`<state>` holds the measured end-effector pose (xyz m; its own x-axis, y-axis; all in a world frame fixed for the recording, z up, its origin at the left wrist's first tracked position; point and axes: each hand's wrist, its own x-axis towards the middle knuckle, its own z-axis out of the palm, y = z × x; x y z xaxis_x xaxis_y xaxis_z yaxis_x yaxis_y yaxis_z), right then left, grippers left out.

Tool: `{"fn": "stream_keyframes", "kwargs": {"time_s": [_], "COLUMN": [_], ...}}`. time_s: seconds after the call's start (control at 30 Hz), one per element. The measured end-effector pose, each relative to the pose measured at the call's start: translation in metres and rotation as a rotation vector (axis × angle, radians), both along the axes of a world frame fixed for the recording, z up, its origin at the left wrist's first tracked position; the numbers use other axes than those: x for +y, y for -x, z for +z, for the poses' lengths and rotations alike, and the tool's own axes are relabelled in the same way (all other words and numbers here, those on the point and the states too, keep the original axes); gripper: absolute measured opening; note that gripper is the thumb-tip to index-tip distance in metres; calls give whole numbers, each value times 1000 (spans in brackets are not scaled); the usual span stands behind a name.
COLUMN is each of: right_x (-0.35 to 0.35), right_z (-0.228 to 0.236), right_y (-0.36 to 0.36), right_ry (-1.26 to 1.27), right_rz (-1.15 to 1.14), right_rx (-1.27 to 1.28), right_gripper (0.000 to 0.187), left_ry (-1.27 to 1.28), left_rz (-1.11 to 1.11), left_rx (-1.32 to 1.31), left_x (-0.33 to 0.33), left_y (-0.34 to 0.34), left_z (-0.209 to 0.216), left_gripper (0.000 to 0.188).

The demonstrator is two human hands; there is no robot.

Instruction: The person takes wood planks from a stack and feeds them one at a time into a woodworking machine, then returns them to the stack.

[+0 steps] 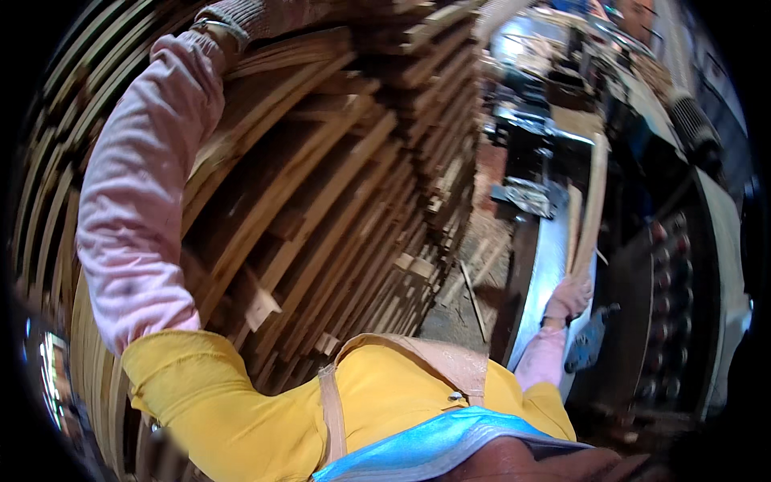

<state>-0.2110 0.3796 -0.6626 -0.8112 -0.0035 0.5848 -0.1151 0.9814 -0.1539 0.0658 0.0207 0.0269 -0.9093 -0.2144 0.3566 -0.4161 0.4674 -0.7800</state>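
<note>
- The right hand (569, 297), gloved, looks closed around the near end of a long wooden strip (595, 197), probably because that end gives direct control over the strip's whole length
- That strip lies lengthwise on the metal bed (536, 299), along its right edge, its far end reaching the machinery at the bed's far end; the flat surface presumably keeps it from sagging
- A shorter strip (573, 225) lies just left of it, also running lengthwise; whether the same hand takes in its near end cannot be told
- The left hand (277, 16), gloved too, is stretched out to the upper end of the board stack (321, 173); the top of the view cuts it off, so I cannot tell whether its fingers are apart or clamped on a board
- The boards are piled in layers, likely so that single pieces stay within arm's reach
- A shiny metal block (526, 197) sits at the bed's left edge, apart from the strips, leaving their lane open
- A blue metal part (590, 337) stands beside the bed's right edge, near the right hand
</note>
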Motion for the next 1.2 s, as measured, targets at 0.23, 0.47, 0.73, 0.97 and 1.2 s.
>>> {"fn": "stream_keyframes", "kwargs": {"time_s": [0.23,0.47,0.73,0.97,1.2], "right_x": [-58,44,66,-10,-87], "right_z": [47,64,27,84,102], "right_y": [62,-150,-119,-17,52], "right_ry": [247,85,65,3,914], "right_rz": [104,91,237,310,902], "right_rx": [-458,-558,-185,-486,-678], "right_gripper": [56,41,33,35,64], "left_ry": [61,-51,-366,-711,-1528], "left_rz": [593,942,694,-278,-934], "left_rx": [-180,111,154,300,346], "left_x": [-95,-193,-129,-15,46], "left_y": [-111,-194,-173,-131,-2], "left_z": [0,-34,40,123,80], "left_gripper": [61,92,61,69,56]}}
